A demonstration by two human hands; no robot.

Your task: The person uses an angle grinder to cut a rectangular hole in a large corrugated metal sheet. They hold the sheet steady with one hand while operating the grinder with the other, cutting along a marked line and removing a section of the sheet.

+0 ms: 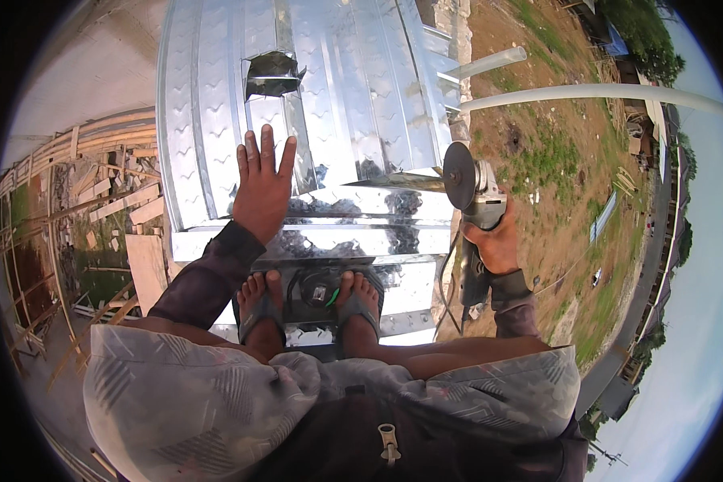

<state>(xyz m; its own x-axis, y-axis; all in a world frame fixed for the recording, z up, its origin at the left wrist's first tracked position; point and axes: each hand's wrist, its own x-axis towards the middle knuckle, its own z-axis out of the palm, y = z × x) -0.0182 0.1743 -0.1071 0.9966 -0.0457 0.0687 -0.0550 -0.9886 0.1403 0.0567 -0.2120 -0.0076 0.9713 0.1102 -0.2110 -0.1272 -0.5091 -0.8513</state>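
Note:
Fingers stretched and slightly spread, my left hand [263, 186] is over the shiny corrugated metal roofing sheet [341, 104], palm down and holding nothing. Whether the palm presses on the metal I cannot tell. My right hand [498, 243] is wrapped round an angle grinder [485, 207] at the right edge of the sheet. The grinder's dark round disc faces the metal, close to a cut gap near the sheet's lower right part. Ahead of my left hand, a jagged hole [274, 74] opens in the sheet.
Between my sandalled feet lies a dark object [319, 287] with a bit of green. A cable [444, 299] hangs by the grinder. Pale pipes [586, 95] stick out past the right edge, above grassy ground far below. Left and below are bamboo poles and loose planks [124, 202].

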